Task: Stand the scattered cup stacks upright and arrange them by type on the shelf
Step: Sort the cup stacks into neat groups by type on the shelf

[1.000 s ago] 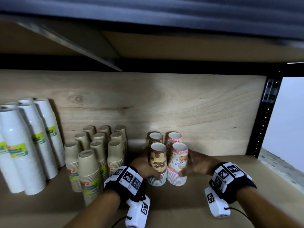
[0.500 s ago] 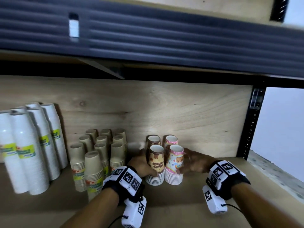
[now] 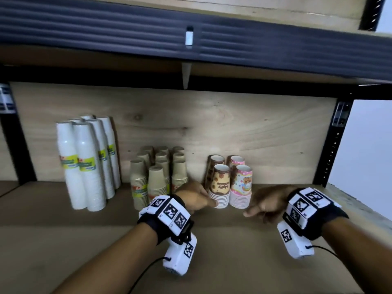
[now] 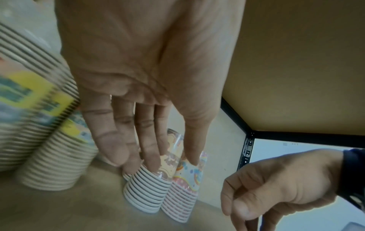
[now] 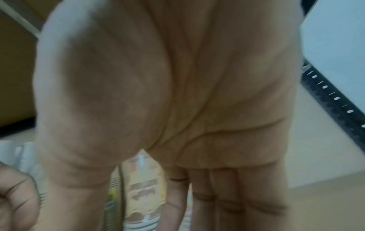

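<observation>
Hands (image 3: 231,202) seemingly off printed stacks (image 3: 230,183).

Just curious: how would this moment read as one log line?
left hand: open, fingers touching brown printed stack | right hand: open, off pink printed stack | all stacks upright, grouped

- A pale plywood back panel (image 3: 212,128) with visible grain and a knot closes the rear of the bay.
- The brown shelf board (image 3: 233,262) forms the floor of the bay.
- A dark ribbed metal beam (image 3: 275,45) runs overhead.
- A black perforated upright (image 3: 333,149) stands at the right.
- Beyond it lies a pale bluish wall (image 3: 369,149).
</observation>
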### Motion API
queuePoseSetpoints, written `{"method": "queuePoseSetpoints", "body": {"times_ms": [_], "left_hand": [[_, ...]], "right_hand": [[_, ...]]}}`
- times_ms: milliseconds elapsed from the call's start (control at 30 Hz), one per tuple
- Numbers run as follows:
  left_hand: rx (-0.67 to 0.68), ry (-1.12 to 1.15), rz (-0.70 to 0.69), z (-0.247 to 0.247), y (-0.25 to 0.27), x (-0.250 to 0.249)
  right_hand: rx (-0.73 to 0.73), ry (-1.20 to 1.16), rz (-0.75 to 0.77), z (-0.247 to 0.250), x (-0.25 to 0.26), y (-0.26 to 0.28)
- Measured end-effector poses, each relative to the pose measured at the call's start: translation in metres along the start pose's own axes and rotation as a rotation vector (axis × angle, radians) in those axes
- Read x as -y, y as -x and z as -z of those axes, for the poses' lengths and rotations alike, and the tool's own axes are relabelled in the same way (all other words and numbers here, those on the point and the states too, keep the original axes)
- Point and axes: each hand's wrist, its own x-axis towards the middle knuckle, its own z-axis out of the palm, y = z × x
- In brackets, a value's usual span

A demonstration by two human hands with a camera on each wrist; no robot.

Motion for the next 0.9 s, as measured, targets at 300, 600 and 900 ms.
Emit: {"method": "queuePoseSetpoints", "body": {"times_ms": [300, 600, 900], "left_hand": [[0.137, -0.028, 0.198, 0.069, 0.052, 0.085], [0.022, -0.113, 0.335, 0.121, 0.044, 0.151], [-0.108, 0.103, 0.231, 0.112, -0.058, 0.235]], "right_hand": [[-0.015, -0.025, 0.109, -0.061, 0.072, -0.053], [-0.214, 0.018, 0.286, -0.081, 0.098, -0.132], [-0.134, -0.272, 0.538, -0.082, 0.120, -0.138]]}}
